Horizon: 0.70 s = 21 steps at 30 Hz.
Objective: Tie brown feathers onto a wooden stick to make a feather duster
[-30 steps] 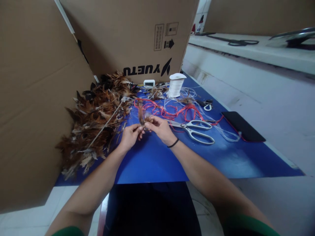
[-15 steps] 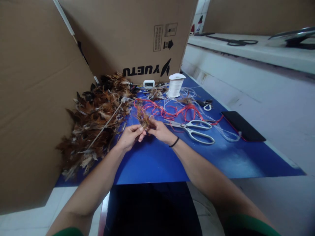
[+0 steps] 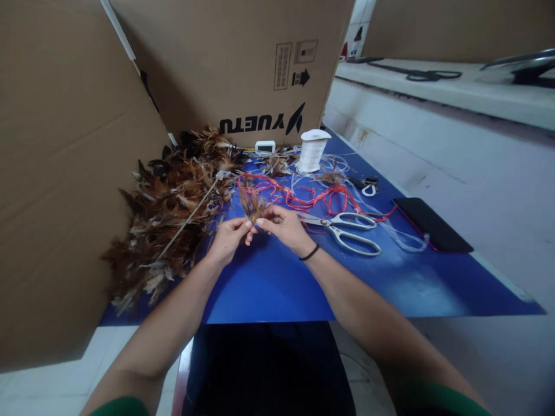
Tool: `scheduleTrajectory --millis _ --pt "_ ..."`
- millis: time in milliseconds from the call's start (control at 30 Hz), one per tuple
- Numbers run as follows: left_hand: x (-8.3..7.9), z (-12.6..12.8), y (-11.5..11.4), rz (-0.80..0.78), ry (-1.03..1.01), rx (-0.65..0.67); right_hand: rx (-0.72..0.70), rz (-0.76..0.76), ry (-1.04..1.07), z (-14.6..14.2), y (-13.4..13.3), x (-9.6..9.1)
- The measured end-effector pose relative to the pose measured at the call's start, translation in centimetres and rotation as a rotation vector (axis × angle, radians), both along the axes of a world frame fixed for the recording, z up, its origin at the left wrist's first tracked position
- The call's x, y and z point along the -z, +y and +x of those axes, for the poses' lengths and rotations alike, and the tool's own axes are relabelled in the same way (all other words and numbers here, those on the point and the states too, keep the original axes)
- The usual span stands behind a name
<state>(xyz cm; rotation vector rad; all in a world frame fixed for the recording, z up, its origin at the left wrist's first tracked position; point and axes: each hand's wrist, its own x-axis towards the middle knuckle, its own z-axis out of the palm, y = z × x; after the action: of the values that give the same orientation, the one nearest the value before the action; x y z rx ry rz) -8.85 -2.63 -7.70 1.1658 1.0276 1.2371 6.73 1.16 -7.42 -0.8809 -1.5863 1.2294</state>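
Both my hands meet over the blue table top, pinching a small tuft of brown feathers that stands up between the fingertips. My left hand grips the tuft's base from the left with curled fingers. My right hand, with a black band on the wrist, pinches the same base from the right. A big pile of brown feathers with a thin stick across it lies just left of my hands. Steel scissors lie right of my right hand, beside tangled red cord.
A tall cardboard panel walls the left side and a printed cardboard box stands at the back. A white thread spool, a small white device, a black phone and a small clip lie on the table.
The feather tuft has been turned slightly between my fingertips and my hands stay in nearly the same spot. The view has shifted a little.
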Motion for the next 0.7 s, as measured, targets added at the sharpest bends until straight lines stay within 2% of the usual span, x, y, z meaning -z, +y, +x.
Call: scheduleTrajectory --millis 100,300,567,700 --pt "-0.11 0.24 -0.14 0.015 0.052 -0.023 0.033 0.065 -0.062 -0.10 0.03 0.19" --pt "-0.05 0.21 -0.23 0.008 0.138 0.000 -0.010 0.125 -0.068 -0.03 0.35 0.46" --pt "0.13 -0.27 -0.16 -0.087 0.077 0.107 -0.033 0.150 -0.050 0.18 0.22 -0.05" --pt "0.01 -0.43 -0.24 -0.159 0.034 0.130 -0.057 0.108 0.002 0.15 0.32 0.11"
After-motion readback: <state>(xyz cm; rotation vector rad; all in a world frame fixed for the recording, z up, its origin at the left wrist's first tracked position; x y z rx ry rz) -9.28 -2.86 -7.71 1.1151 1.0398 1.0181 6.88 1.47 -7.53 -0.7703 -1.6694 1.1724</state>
